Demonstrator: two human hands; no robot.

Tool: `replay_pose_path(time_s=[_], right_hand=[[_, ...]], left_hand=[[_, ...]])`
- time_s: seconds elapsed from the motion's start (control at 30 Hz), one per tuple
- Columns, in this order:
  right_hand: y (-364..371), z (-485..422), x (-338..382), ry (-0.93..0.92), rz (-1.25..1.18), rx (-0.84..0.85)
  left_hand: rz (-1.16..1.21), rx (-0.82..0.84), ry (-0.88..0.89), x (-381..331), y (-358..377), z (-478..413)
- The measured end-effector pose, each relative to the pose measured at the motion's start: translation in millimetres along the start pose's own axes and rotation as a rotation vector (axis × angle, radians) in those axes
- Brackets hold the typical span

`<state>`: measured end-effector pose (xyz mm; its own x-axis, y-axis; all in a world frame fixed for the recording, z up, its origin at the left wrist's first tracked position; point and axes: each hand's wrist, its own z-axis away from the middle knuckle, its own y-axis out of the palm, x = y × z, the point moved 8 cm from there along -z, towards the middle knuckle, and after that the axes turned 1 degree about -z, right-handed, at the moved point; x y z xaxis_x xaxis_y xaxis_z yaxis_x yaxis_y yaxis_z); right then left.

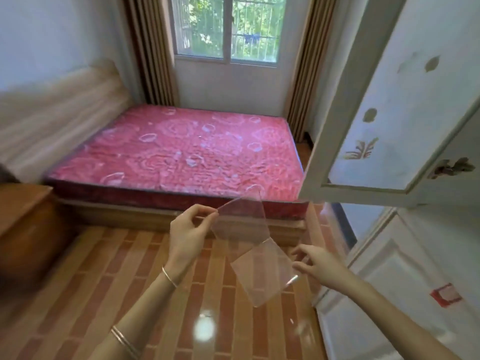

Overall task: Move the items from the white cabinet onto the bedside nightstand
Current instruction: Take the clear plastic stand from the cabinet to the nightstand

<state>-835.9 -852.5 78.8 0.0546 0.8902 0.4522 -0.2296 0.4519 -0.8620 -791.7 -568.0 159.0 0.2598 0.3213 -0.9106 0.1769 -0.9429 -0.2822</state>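
The room is a bedroom with a floor (145, 287) of brown tiles, a bed with a pink mattress (181, 152) and a window (228, 29) between beige curtains. On the right side stands the white cabinet (405, 268), and its upper door (389, 100) is swung open above your right arm. The wooden nightstand (23, 203) is at the left edge, beside the bed.

Your left hand (187, 229) is raised in front of you, over the floor. Its thumb and forefinger pinch the upper corner of a clear plastic piece (259, 271). This piece looks like two flat panels which meet at an angle, and it hangs in the air between your two hands, well apart from the nightstand.

Your right hand (317, 266) is just beside the lower panel, with the fingers a little spread toward its right edge. The picture is blurred there, so I cannot tell if they grasp it or only come near. A thin bracelet (170, 276) is on your left wrist.
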Motion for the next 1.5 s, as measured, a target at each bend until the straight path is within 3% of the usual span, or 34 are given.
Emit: replay_pose_path(time_s=[0.3, 0.63, 1.1, 1.5], right_hand=[[110.2, -75.0, 217.5, -0.260, -0.012, 0.261], [208.4, -121.8, 422.5, -0.384, -0.084, 0.364], [290.9, -201.2, 569.6, -0.542, 0.036, 0.528], [321.9, -361.7, 702.9, -0.667, 0.109, 0.584]], left_hand=[[-0.124, -0.253, -0.190, 90.7, -234.1, 11.3], [-0.429, -0.328, -0.222, 153.0, -455.5, 32.7], [-0.429, -0.490, -0.413, 234.7, -577.7, 37.2], [-0.458, -0.566, -0.478, 301.3, -665.1, -108.9]])
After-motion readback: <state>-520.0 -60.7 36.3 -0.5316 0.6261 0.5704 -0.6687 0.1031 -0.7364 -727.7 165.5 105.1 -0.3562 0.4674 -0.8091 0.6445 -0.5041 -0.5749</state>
